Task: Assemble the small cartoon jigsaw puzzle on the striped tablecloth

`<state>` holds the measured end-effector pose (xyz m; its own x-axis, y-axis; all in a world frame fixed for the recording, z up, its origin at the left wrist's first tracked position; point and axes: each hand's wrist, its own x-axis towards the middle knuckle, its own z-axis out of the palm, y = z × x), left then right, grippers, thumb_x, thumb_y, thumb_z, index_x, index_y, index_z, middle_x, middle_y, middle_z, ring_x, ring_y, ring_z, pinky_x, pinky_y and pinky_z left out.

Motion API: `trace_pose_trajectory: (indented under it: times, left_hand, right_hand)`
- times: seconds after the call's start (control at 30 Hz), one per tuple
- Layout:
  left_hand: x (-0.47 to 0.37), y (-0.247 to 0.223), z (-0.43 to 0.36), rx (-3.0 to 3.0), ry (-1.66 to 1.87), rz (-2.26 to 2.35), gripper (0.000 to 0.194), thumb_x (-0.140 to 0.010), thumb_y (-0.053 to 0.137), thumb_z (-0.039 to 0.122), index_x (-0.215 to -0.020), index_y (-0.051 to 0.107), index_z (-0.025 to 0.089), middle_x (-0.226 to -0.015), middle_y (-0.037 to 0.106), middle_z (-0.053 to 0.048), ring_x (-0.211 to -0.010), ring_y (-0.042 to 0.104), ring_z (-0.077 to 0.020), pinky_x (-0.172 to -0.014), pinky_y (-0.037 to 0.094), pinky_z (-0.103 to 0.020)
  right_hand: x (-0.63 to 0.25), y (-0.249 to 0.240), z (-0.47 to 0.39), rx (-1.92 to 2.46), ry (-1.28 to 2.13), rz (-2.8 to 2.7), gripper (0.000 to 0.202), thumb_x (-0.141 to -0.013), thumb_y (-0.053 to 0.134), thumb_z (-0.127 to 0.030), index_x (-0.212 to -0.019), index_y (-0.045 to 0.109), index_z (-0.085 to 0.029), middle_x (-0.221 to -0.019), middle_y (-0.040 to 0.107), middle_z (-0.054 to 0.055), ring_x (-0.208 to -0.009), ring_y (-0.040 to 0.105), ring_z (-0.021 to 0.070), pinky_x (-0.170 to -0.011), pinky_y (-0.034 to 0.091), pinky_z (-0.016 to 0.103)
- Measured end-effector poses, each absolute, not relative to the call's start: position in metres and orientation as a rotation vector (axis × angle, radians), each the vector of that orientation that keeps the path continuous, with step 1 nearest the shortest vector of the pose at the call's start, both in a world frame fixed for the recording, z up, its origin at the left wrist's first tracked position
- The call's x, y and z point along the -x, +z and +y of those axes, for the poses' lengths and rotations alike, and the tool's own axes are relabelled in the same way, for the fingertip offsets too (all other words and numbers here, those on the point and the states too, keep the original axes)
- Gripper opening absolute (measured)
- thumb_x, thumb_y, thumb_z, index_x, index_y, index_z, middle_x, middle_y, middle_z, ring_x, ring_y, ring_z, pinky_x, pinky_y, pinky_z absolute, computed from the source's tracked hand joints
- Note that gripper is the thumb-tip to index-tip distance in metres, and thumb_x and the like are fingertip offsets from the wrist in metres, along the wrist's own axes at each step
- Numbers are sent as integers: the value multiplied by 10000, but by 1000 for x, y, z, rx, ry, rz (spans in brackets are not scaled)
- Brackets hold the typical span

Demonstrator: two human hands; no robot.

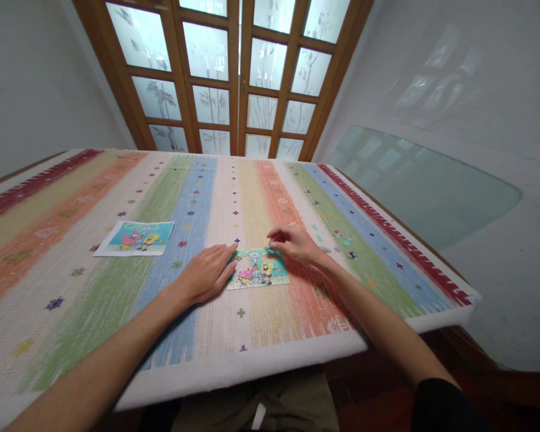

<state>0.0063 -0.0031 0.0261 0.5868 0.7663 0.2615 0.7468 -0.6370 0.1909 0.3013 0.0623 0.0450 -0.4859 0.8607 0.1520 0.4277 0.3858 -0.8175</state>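
Note:
A small jigsaw puzzle [256, 273] with cartoon figures on a teal background lies on the striped tablecloth in front of me. My left hand [209, 270] rests flat, fingers stretched out, with its fingertips against the puzzle's left edge. Over the top right corner, my right hand [290, 243] is pinched, thumb against forefinger. A small teal puzzle piece [270, 250] shows just under those fingertips, though the fingers partly hide it. Several loose puzzle pieces [342, 239] lie scattered to the right of my right hand.
A printed picture sheet [137, 237] with similar cartoon figures lies to the left. The tablecloth [171, 198] covers a wide table. A frosted glass panel [414, 180] leans by the right wall. Wooden doors [238, 78] with frosted panes stand beyond the table.

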Motion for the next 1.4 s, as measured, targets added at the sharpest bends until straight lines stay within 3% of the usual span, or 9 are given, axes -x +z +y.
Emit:
trace_pose_trajectory:
  times: [0.2,0.63,1.07,1.2,1.4]
  left_hand:
    - [-5,25,-3,-2734,536,1295,511,-1086,304,390,-1477,492,121,-1369,661,-196,-1267,621,-316,-1061,516,-507]
    - [-5,25,-3,-2752,495,1300,523,-1094,281,405,-1474,483,109,-1389,653,-197,-1289,613,-313,-1088,498,-501]
    - [-6,27,-4,-2764,465,1316,532,-1097,263,404,-1466,486,91,-1382,656,-207,-1288,616,-317,-1083,507,-500]
    - [-6,25,-3,-2773,471,1315,530,-1100,259,405,-1463,485,92,-1377,658,-209,-1282,620,-312,-1082,509,-501]
    - [-5,24,-3,-2782,470,1310,527,-1100,263,408,-1464,488,100,-1377,658,-206,-1284,618,-314,-1073,517,-502]
  right_hand:
    - [-288,44,60,1085,943,-2234,77,-892,707,-226,-960,741,-222,-883,760,42,-798,680,187,-749,537,330]
    - [-284,38,56,929,775,-2315,91,-905,680,-243,-951,750,-208,-911,752,62,-787,654,195,-770,533,354]
    - [-282,31,53,1106,1024,-2037,148,-892,675,-220,-1004,764,-182,-960,779,85,-832,706,205,-787,561,362]
    - [-282,29,53,1112,985,-2041,139,-877,693,-186,-993,770,-185,-995,779,88,-893,711,208,-851,561,371]
    - [-281,30,53,1102,972,-2052,125,-867,696,-165,-967,770,-178,-974,779,85,-867,701,198,-824,557,355]
